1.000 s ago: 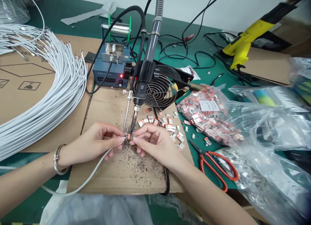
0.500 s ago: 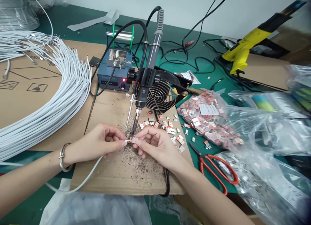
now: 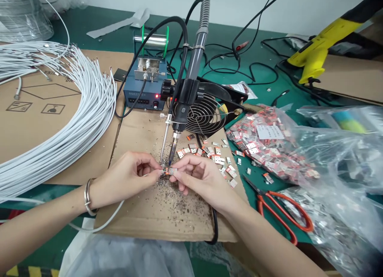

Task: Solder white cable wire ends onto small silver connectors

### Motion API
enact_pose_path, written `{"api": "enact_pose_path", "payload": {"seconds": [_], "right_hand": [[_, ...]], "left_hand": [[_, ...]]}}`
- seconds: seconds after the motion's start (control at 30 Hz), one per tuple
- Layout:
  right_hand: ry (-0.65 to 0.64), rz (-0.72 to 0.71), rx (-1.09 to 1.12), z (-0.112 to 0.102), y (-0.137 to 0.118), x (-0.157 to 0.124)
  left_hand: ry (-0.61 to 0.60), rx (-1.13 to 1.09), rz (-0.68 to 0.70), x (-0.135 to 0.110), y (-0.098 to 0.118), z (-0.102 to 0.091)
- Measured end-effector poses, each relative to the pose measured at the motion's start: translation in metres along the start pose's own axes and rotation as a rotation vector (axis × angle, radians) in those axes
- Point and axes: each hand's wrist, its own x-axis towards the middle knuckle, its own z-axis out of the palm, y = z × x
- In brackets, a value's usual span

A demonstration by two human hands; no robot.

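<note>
My left hand (image 3: 127, 177) pinches the end of a white cable (image 3: 110, 217) that trails down off the cardboard pad (image 3: 149, 213). My right hand (image 3: 199, 177) pinches a small red and silver connector piece (image 3: 170, 171). Both hands meet just under the tip of a fixed soldering iron (image 3: 175, 139), which hangs from a black holder over the pad. The cable end and the connector touch at the iron's tip. Dark solder crumbs lie on the cardboard below them.
A bundle of white cables (image 3: 74, 121) lies left on cardboard. Blue soldering station (image 3: 143, 91) and black fan (image 3: 203, 113) stand behind. Loose connectors (image 3: 215, 153), a bag of them (image 3: 269, 145), red scissors (image 3: 281, 213) and plastic bags lie right. A yellow glue gun (image 3: 323, 49) sits far right.
Both hands stay pinched together under the iron tip. The view has shifted slightly, so everything sits a little further right and lower in the frame.
</note>
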Motion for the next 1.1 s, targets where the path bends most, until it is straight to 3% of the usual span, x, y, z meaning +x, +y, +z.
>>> {"api": "enact_pose_path", "payload": {"seconds": [0.27, 0.63, 1.1], "right_hand": [[-0.007, -0.008, 0.004, 0.0003, -0.0017, 0.0004], [0.105, -0.046, -0.166, 0.0080, 0.0018, 0.0025], [0.002, 0.038, -0.033, -0.0004, -0.0033, -0.0008]], "left_hand": [[0.043, 0.096, 0.023, -0.0030, 0.0027, -0.0011], [0.039, 0.169, 0.053, -0.0020, -0.0042, 0.0005], [0.033, 0.118, 0.041, -0.0022, -0.0016, 0.0009]]}}
